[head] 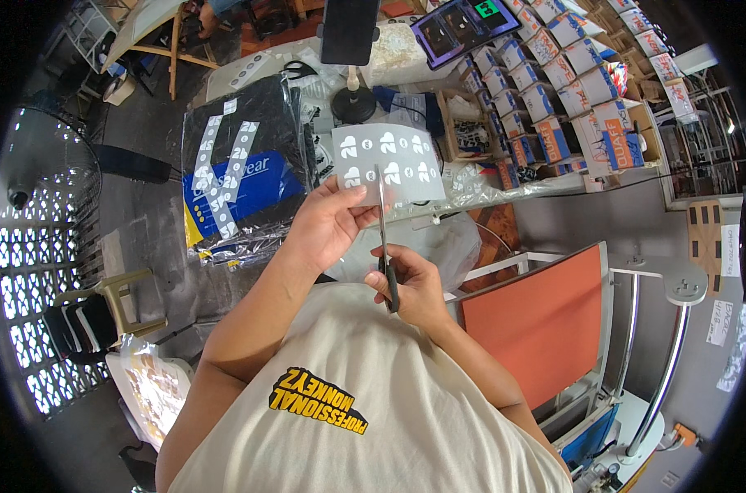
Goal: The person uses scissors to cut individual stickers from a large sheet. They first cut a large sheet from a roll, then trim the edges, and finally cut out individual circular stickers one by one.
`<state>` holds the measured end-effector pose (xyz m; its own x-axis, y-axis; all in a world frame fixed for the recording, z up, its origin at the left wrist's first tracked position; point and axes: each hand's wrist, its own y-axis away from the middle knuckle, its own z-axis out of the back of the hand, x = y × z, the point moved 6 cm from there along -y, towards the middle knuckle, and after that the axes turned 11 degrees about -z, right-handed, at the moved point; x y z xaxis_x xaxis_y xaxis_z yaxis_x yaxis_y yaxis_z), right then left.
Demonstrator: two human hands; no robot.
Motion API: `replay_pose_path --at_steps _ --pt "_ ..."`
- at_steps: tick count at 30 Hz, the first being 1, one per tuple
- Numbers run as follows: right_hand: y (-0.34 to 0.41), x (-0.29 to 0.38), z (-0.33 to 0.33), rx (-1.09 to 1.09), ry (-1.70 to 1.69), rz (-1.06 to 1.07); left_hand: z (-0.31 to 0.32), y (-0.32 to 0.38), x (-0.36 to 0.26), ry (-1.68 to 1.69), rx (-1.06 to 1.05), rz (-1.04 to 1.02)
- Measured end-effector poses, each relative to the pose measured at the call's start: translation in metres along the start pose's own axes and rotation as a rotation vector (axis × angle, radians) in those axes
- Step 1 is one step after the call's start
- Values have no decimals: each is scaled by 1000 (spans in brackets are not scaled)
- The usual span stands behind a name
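Observation:
My left hand pinches the lower left edge of a translucent transfer sheet printed with rows of white logos and small round marks. In my right hand is a pair of scissors with dark handles. Its blades point away from me and lie across the sheet's lower edge, between two columns of prints; whether they are parted is hard to tell. Left of the sheet, several narrow printed strips lie on a stack of dark, plastic-wrapped packages with a blue label.
A phone-like device stands on a round black base beyond the sheet. Another pair of scissors and a lit tablet lie farther back. Cardboard bins fill the right. A heat press with an orange pad is near my right arm.

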<state>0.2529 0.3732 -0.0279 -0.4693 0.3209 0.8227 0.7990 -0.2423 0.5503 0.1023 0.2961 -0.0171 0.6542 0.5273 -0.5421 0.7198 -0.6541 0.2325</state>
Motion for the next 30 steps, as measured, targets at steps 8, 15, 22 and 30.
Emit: replay_pose_path --at_steps 8,15,22,30 --pt "0 -1 -1 94 -56 -89 19 -5 -6 -187 -46 -81" --pt "32 22 33 383 -64 -9 11 -27 -62 -713 -1 -206" --pt "26 42 24 382 -32 -34 -24 -18 -64 -305 209 -27" --pt "21 41 21 219 5 37 -31 -10 -57 -485 230 -10"
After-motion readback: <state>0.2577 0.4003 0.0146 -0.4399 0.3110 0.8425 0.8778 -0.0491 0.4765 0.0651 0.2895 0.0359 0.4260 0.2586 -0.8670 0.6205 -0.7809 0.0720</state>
